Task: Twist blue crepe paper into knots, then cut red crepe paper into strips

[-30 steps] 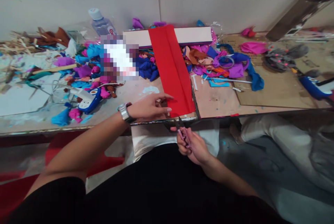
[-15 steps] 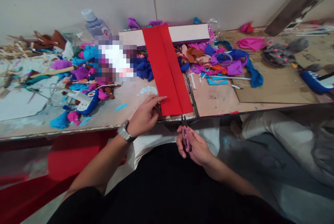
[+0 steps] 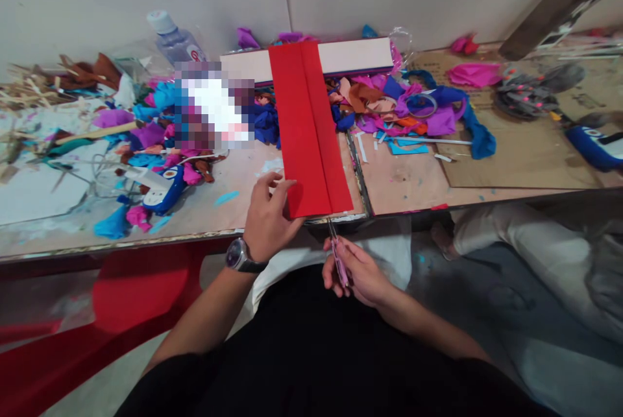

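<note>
A long red sheet, perhaps crepe paper, lies across the table with a lengthwise crease or edge right of its middle. My left hand is at its near left corner, fingertips on top and thumb by the near edge, closed on it. My right hand holds small pink-handled scissors below the table edge. Their blades point away from me and are nearly together. The tips are close to the sheet's near edge by the crease; whether paper lies between them I cannot tell.
Under the sheet's far end lies a long pale strip. Coloured paper scraps and a tape roll lie to the right, near cardboard. At left are a bottle and a blue-and-white glue gun. Someone's leg shows at right.
The red sheet's near end has shifted slightly left. My left hand has turned and moved down to the corner. The scissors have moved a little left, their blades closer together.
</note>
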A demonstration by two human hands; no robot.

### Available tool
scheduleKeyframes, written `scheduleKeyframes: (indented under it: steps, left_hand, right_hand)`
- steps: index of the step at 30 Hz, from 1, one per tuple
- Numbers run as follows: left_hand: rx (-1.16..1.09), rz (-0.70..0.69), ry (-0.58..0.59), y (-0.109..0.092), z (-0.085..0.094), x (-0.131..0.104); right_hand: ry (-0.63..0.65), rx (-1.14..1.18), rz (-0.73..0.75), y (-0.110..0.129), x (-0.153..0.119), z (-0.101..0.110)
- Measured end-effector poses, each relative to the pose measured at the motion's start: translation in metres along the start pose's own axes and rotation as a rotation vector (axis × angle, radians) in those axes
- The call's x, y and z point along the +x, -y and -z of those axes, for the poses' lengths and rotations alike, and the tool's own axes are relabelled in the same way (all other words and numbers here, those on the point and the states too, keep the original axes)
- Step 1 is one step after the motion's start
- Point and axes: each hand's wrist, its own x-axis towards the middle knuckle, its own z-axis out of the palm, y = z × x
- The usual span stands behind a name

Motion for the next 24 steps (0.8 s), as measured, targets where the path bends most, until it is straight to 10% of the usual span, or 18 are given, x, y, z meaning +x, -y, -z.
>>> scheduleKeyframes:
  steps: [8, 24]
  left_hand:
    - [0.066, -0.313, 0.096, -0.014, -0.007, 0.002]
    - [0.129, -0.207, 0.156, -0.018, -0.01, 0.01]
  right_hand:
    - [-0.002, 0.014, 0.012, -0.003, 0.003, 0.0]
    - [0.002, 0.029, 0.054, 0.0, 0.0, 0.003]
